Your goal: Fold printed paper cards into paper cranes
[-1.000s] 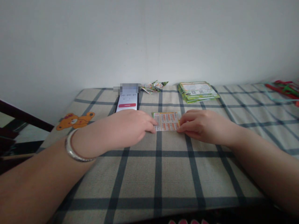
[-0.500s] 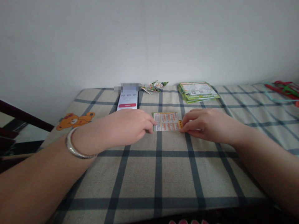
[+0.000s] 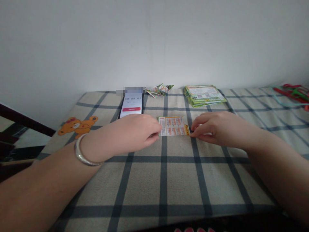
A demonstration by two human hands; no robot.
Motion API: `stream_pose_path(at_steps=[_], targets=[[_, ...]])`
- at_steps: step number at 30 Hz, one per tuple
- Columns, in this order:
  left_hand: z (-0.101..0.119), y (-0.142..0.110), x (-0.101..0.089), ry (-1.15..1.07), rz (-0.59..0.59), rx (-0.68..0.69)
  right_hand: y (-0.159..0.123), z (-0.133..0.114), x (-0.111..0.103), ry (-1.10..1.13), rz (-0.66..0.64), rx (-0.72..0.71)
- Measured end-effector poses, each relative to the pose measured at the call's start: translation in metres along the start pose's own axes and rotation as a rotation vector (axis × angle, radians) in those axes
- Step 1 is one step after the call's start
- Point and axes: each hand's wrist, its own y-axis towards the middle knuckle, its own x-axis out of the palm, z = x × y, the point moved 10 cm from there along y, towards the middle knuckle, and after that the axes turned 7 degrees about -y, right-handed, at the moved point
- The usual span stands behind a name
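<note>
A small printed paper sheet (image 3: pixel 172 126) with orange blocks of text and a yellow strip lies flat on the checked cloth between my hands. My left hand (image 3: pixel 138 130), a silver bangle on its wrist, has its fingers curled and pressed together at the sheet's left edge. At the lower right corner, the thumb and forefinger of my right hand (image 3: pixel 214 130) pinch close together; its other fingers are bent. The undersides of my left fingertips are hidden.
Behind my left hand lies a phone (image 3: pixel 131 104) showing a running timer. Folded paper pieces (image 3: pixel 159 90) and a stack of green printed sheets (image 3: pixel 205 95) are near the wall. A clear tray (image 3: pixel 277 96) with red and green items is at far right. An orange bear picture (image 3: pixel 77 125) decorates the cloth.
My right hand has shifted slightly right, uncovering more of the sheet's yellow end. My left hand has moved slightly right and its fingers have closed more at the left edge.
</note>
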Motion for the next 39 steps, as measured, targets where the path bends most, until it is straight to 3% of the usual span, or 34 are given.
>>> stream_pose_path(at_steps=[5,13,17,22,33,39], targets=[[0.003,0.003,0.011,0.088,-0.078,0.023,0.001,0.002,0.001,0.016,-0.008,0.014],[0.001,0.003,0.016,0.155,-0.004,0.054,0.001,0.005,0.002,0.029,0.016,0.028],[0.005,0.005,0.016,0.193,0.045,0.059,0.007,0.010,0.002,-0.017,0.071,0.106],[0.010,0.006,0.012,0.258,0.106,0.022,0.017,-0.003,0.005,-0.003,0.171,0.076],[0.019,0.006,0.009,0.287,0.236,0.078,0.028,-0.014,0.007,-0.121,0.211,0.094],[0.017,0.009,0.008,0.178,0.315,0.037,0.030,-0.012,0.001,-0.153,0.304,0.212]])
